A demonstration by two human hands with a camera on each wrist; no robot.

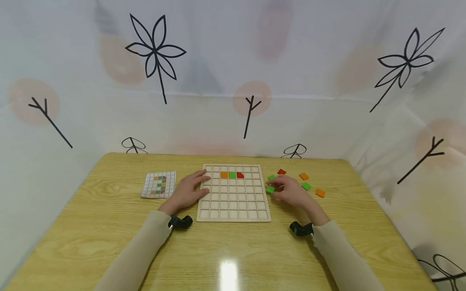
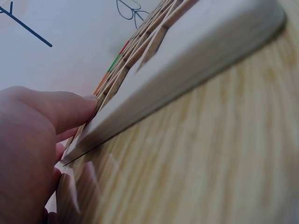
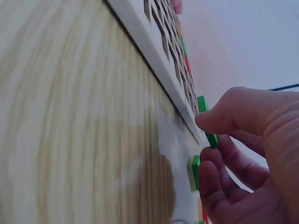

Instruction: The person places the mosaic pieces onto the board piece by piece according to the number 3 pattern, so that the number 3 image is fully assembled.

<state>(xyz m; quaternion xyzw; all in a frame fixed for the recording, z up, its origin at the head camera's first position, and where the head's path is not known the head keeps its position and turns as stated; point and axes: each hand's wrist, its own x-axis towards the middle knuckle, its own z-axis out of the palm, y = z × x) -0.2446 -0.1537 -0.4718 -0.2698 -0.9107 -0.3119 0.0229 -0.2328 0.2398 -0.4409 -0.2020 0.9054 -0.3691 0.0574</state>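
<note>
A square wooden grid board [image 1: 233, 202] lies on the table between both hands. In its second row sit an orange tile [image 1: 224, 174], a green tile [image 1: 232, 174] and a red tile with one cut corner [image 1: 240, 175]. My left hand [image 1: 187, 190] rests on the board's left edge, thumb and fingertips over the rim. Just off the right edge, my right hand [image 1: 290, 190] pinches a green square tile [image 3: 212, 139] between thumb and fingers, above the table. Another green tile [image 3: 195, 172] lies beneath those fingers in the right wrist view.
Loose tiles lie right of the board: a red tile [image 1: 281, 171], an orange tile [image 1: 303, 176], a green tile [image 1: 306, 186] and another orange tile [image 1: 320, 193]. Left of the board is a paper card [image 1: 148, 186] printed with a coloured grid pattern. A patterned curtain [image 1: 218, 125] hangs behind the table.
</note>
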